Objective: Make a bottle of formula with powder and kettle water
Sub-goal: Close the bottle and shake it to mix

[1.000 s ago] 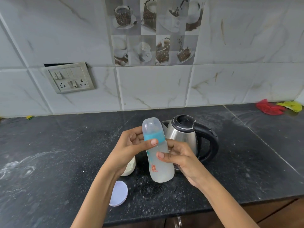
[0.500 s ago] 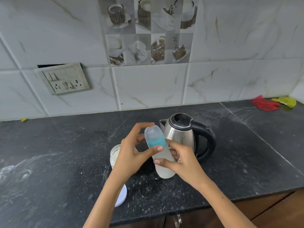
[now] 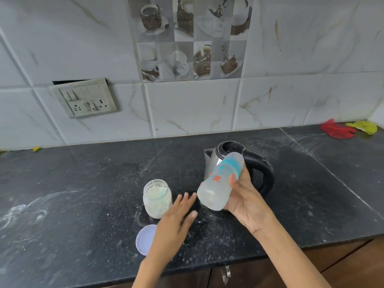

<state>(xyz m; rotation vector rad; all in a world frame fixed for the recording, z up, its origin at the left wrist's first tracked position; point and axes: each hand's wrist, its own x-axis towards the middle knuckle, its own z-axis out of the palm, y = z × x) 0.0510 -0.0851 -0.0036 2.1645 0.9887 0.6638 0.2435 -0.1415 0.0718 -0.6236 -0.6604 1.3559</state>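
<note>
My right hand (image 3: 243, 201) grips a clear baby bottle (image 3: 219, 182) with a teal collar and clear cap. The bottle is tilted, cap up and to the right, and holds cloudy white liquid. My left hand (image 3: 177, 219) is open with fingers spread, just left of the bottle's base and apart from it. An open glass jar of white powder (image 3: 157, 197) stands on the counter left of my left hand. Behind the bottle stands a steel kettle (image 3: 216, 157) with a black lid and handle.
The jar's pale round lid (image 3: 145, 239) lies near the front edge of the black stone counter (image 3: 93, 194), partly under my left wrist. A switch and socket plate (image 3: 87, 98) sits on the tiled wall. Red and yellow cloths (image 3: 340, 129) lie at the far right corner.
My left hand has let go of the bottle and dropped toward the counter. My right hand now holds the bottle alone, tilted to the right. The jar has come into view.
</note>
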